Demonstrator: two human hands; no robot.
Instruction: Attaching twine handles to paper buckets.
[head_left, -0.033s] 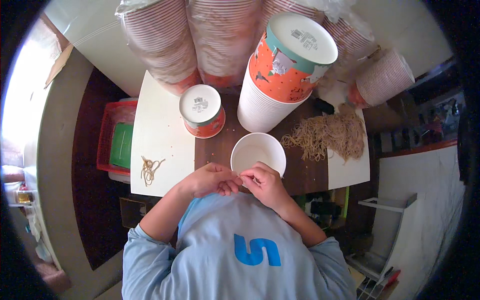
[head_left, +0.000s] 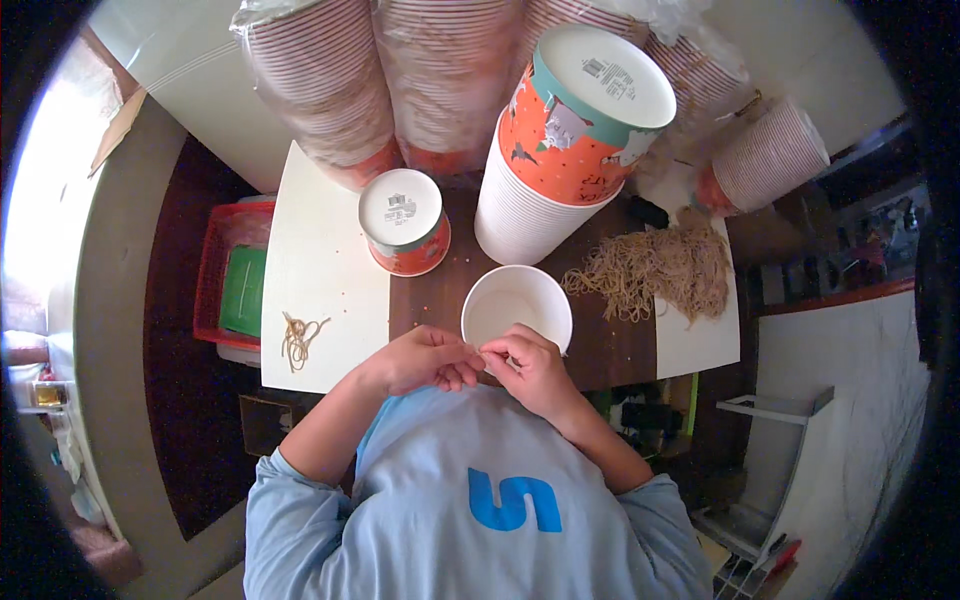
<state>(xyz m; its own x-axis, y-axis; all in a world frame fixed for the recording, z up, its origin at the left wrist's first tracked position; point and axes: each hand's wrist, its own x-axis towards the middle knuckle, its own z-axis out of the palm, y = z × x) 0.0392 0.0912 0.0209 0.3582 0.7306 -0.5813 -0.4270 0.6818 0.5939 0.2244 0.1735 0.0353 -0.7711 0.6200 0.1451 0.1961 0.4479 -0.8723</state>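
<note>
My left hand [head_left: 432,360] and my right hand [head_left: 527,367] meet fingertip to fingertip in front of my shirt. Both are closed in a pinch; what lies between the fingers is too small to make out. Just beyond them stands a white paper bucket [head_left: 517,300], its open mouth facing up and its near rim partly behind my right hand. Right of this bucket spreads a tangled heap of tan cords [head_left: 655,268]. A few loose tan cords [head_left: 298,340] lie apart at the left of the table.
An upturned orange printed bucket [head_left: 405,220] sits at the table's left. Behind the open bucket rises a tall stack of upturned buckets [head_left: 545,200]. Several plastic-wrapped bucket stacks [head_left: 320,85] line the back. A red crate [head_left: 208,280] is beside the table; a white metal rack [head_left: 770,408] stands at right.
</note>
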